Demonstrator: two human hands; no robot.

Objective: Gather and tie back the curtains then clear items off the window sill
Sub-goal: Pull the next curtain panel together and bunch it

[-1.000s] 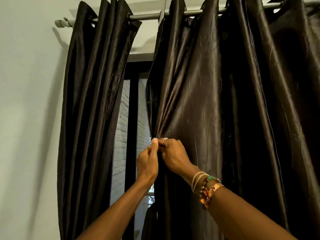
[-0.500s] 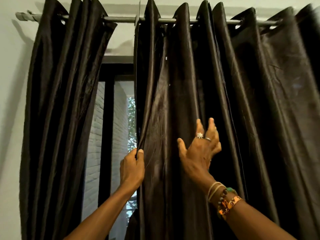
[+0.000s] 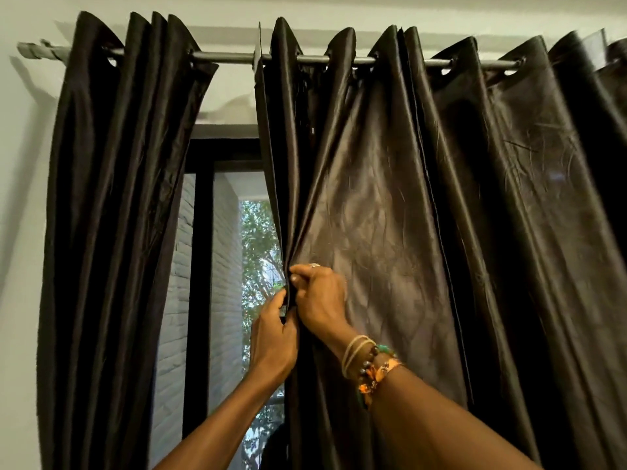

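Observation:
Two dark brown satin curtains hang from a grey rod (image 3: 224, 57). The left curtain (image 3: 112, 232) is bunched against the wall. The right curtain (image 3: 424, 215) spreads across the window to the right. My left hand (image 3: 274, 337) grips the right curtain's left edge from below. Just above it, my right hand (image 3: 319, 296), with a ring and several bracelets on the wrist, pinches a fold of the same curtain at that edge. Both hands touch each other there. The window sill is out of view.
Between the curtains a black window frame (image 3: 200, 266) shows, with a white brick wall (image 3: 176, 300) and green trees outside. A pale wall (image 3: 20, 232) lies to the left of the curtains. The rod's end (image 3: 34, 50) sticks out at the upper left.
My right hand, open on a fold further right half a second ago, has come back left and now pinches the fabric beside my left hand. The view shifted right.

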